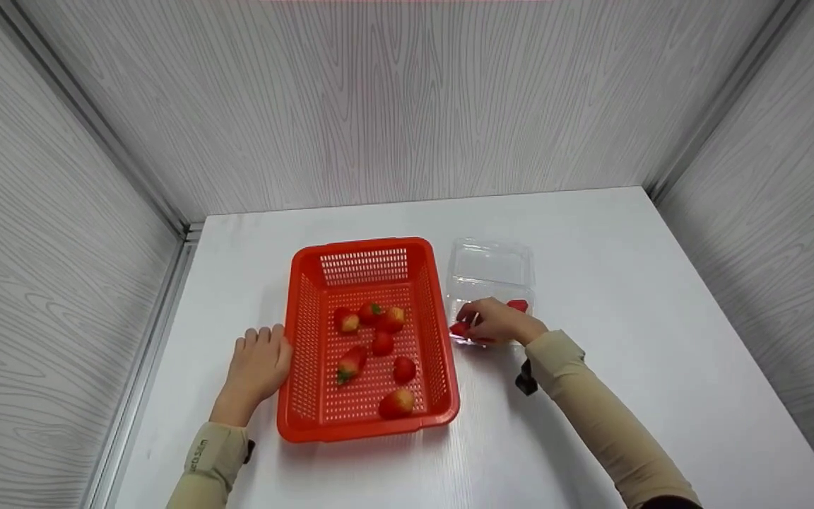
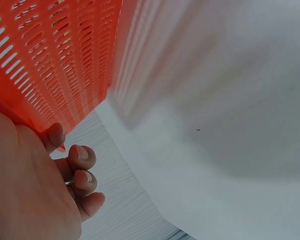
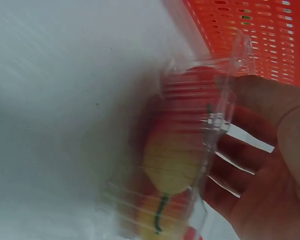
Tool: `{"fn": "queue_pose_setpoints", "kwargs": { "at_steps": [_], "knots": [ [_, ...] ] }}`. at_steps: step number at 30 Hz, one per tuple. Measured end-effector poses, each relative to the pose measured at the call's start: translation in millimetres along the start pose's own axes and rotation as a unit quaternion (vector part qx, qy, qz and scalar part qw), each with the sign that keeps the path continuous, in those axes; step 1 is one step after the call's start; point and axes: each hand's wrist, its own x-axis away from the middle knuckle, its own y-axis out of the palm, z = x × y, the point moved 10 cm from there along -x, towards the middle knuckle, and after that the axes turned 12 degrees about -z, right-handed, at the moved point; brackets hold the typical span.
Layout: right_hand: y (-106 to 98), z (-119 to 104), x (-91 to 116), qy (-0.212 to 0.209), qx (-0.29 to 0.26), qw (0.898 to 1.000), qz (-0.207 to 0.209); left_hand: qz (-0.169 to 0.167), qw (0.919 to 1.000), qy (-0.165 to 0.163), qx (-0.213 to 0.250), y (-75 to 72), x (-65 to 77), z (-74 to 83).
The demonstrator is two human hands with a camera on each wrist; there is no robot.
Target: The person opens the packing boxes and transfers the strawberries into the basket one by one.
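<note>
A red perforated plastic basket [image 1: 372, 429] stands on the table with several strawberries [image 1: 396, 403] scattered on its floor. My left hand [image 1: 258, 364] holds the basket's left rim, fingertips loosely curled by the outer wall in the left wrist view; its thumb is hidden there. To the basket's right lies a clear hinged plastic box [image 1: 492, 265], its lid laid back. Reaching into the box's near half, my right hand [image 1: 495, 322] pinches a red strawberry [image 1: 460, 329]. Through the clear wall, the right wrist view shows red-and-yellow strawberries [image 3: 172, 160], partly blurred.
Everything sits on a white table [image 1: 605, 283], with pale wood-grain panels [image 1: 407, 106] rising behind and at both sides. The box stands close beside the basket's right wall. A small black object [image 1: 526, 379] hangs at the right cuff.
</note>
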Motion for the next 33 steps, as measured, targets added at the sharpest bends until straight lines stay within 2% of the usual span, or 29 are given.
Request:
{"fn": "queue_pose_setpoints", "kwargs": {
  "at_steps": [5,13,20,24,28,33],
  "knots": [
    [2,4,-5,0.005,-0.007,1.000,0.011,-0.005,1.0000,-0.001,0.000,1.5,-1.2,-0.1],
    [3,6,-11,-0.002,0.048,0.997,0.055,-0.016,0.9998,-0.008,0.000,4.1,-1.1,-1.7],
    [1,9,-11,-0.002,0.059,0.995,0.081,-0.002,1.0000,-0.002,-0.004,-0.2,-0.2,0.5],
    [-3,11,-9,0.001,0.052,0.994,0.092,-0.002,1.0000,-0.004,-0.004,1.3,0.3,0.2],
    [-8,13,-7,0.008,0.024,0.995,0.094,-0.008,0.9999,-0.007,0.002,2.3,0.5,-0.5],
    [-18,8,-1,0.012,0.015,0.995,0.100,-0.008,0.9999,-0.005,0.004,1.0,-0.4,-0.7]
  ]
}}
